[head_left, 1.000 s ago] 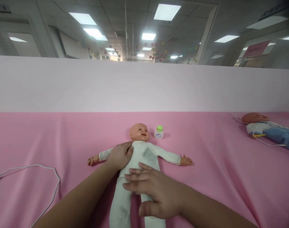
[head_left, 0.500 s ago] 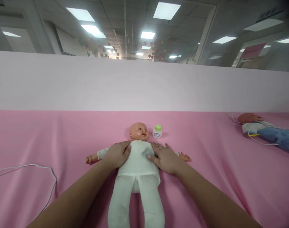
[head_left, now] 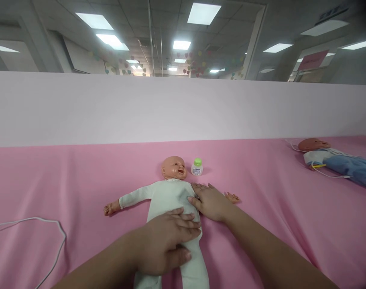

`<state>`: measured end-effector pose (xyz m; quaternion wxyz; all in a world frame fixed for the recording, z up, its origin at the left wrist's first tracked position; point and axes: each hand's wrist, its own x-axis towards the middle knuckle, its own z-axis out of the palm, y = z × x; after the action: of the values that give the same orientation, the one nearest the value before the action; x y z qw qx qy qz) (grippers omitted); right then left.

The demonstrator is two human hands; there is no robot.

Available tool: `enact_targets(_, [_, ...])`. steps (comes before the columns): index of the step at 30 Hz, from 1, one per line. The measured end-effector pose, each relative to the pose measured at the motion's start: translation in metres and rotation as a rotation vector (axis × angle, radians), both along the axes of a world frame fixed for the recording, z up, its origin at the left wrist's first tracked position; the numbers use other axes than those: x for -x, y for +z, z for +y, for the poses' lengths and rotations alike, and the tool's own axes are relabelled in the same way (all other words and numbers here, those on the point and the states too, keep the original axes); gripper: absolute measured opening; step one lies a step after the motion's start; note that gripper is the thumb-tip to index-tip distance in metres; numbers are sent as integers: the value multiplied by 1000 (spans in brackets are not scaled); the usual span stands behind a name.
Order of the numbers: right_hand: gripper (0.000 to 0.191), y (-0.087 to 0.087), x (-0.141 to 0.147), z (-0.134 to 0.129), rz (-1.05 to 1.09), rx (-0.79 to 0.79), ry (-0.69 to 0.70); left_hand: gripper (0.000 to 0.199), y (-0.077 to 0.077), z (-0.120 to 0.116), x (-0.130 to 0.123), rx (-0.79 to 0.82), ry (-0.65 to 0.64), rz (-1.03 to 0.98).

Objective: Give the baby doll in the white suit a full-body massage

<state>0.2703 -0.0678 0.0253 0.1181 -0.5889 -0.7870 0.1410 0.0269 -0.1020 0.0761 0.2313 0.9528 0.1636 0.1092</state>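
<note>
Both forearms enter from the bottom edge. Left hand [head_left: 171,239], bottom centre: palm down, flat, fingers a bit spread, thumb out, nothing gripped. It lies across the lower belly and hip area of the doll [head_left: 169,198]; can't tell if the palm presses or sits just above. Right hand [head_left: 211,202], right of centre: also flat and wide, fingers close together, thumb apart, nothing gripped, laid over the doll's shoulder and upper arm on that side.

Doll is on its back, lower centre, head toward the far side, legs running off the bottom edge, white suit. Its arm at left of frame is stretched out sideways, bare fist on the sheet [head_left: 89,176]. Its other arm is mostly covered by the right hand, only the small fingers and palm poking out beyond. Head is tipped toward the right of the frame.

Lower left: white cable [head_left: 61,230], curved loop on the sheet, off both the left and bottom edges. Sheet is pink, creased at right.

Centre: small bottle [head_left: 197,170], clear, green cap, upright just beside the doll's head. Far right: second doll [head_left: 348,162], blue and white clothes, thin white tube [head_left: 330,175] over it, yellow strip [head_left: 318,165] near its arm, cut by the right edge.

Behind: white panel [head_left: 141,108] across full width. Top: ceiling lights [head_left: 204,14], heart stickers [head_left: 187,72], red sign [head_left: 313,60] upper right.
</note>
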Motion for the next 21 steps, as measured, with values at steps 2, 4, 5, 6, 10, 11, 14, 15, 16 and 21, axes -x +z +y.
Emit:
enact_targets(2, [65,-2,1,1,-21,-11,1,65,-3,4,-3,55,-23,54])
enact_targets(4, [63,-4,2,1,-36,-24,7,66,-8,16,-3,59,16,64])
enact_targets(5, [62,-4,2,1,-40,-27,13,65,-12,24,-1,44,43,61])
enact_targets(6, [63,-4,3,1,-40,-25,19,65,-16,31,0,29,73,60])
enact_targets(10, [71,-2,2,0,-21,9,12,70,-31,60,10,-26,268,72])
enact_targets(11, [71,-1,2,0,-15,17,8,70,-34,65,13,-39,318,77])
enact_targets(14, [70,2,1,-3,-6,36,6,68,-40,76,23,-62,406,73])
enact_targets(15, [69,3,1,-4,-3,40,8,68,-41,79,27,-68,419,70])
enact_targets(16, [69,4,1,-5,2,41,11,68,-43,81,31,-74,435,70])
enact_targets(21, [61,6,-1,-6,49,26,30,71,-52,92,49,-101,632,108])
